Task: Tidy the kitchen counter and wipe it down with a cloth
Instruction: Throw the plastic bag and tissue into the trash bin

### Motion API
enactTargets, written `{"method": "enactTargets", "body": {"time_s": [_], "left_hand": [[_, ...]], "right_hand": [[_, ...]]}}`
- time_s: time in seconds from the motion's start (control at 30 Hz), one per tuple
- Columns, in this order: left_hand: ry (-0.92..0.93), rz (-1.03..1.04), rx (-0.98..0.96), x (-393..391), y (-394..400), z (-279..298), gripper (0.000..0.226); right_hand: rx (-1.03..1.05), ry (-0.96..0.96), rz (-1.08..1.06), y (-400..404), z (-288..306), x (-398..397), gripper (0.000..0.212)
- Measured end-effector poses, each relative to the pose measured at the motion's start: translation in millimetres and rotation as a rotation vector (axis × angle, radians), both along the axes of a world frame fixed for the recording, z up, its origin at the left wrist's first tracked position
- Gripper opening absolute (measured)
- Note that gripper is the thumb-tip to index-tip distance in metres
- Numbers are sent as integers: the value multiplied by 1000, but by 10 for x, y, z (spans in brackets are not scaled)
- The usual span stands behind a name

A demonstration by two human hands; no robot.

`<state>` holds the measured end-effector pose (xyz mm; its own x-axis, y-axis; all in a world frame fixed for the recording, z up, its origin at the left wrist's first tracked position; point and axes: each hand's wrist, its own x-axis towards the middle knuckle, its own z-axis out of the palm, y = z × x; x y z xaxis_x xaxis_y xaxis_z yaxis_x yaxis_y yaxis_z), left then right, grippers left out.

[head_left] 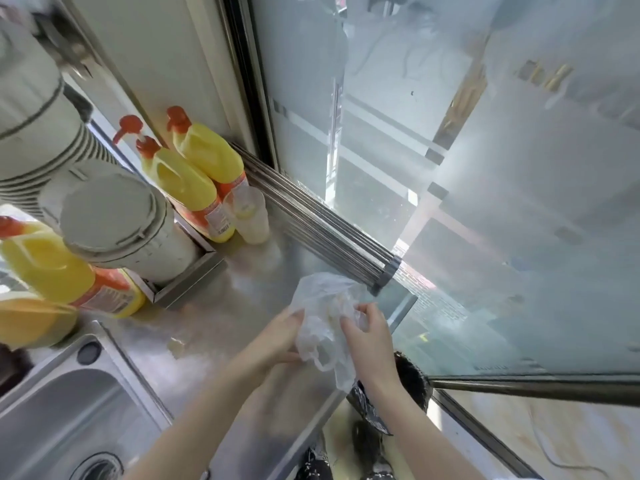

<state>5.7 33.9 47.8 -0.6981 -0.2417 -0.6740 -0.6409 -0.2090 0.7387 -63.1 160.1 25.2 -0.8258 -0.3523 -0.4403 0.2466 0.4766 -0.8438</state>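
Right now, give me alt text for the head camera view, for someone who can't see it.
Both hands, left hand and right hand, hold a crumpled clear plastic bag over a steel counter. Yellow detergent bottles and a plastic cup stand behind; a sink lies left.

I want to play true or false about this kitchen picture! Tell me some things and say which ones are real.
1. Both hands hold a crumpled clear plastic bag. True: the left hand and right hand each have a grip on it.
2. The bottles by the wall are blue. False: they are yellow with red tops.
3. A clear plastic cup stands next to the yellow bottles. True.
4. The sink is on the right side of the picture. False: it is at the lower left.
5. A hand is wiping the counter with a cloth. False: no cloth shows.
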Motion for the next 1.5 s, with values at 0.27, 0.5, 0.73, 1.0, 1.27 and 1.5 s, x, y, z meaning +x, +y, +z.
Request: {"method": "enactTargets", "body": {"time_s": [0.27,0.5,0.73,1.0,1.27,1.5], "left_hand": [[127,80,386,85,416,222,38],[200,7,160,133,693,256,32],[207,-158,-99,45,1747,-40,32],[-5,-217,-95,185,2788,-1347,72],[-254,96,-228,275,2563,-2710,20],[-198,58,-281,374,2159,-3686,20]], "right_hand": [[-267,-126,197,127,411,371,22],[-290,-10,0,1056,545,127,22],[-490,-568,-5,1755,-3,202,63],[-145,-574,-102,2614,-1181,214,19],[242,-391,70,2664,-2939,-169,27],[412,-316,345,2302,-4254,-409,79]]}}
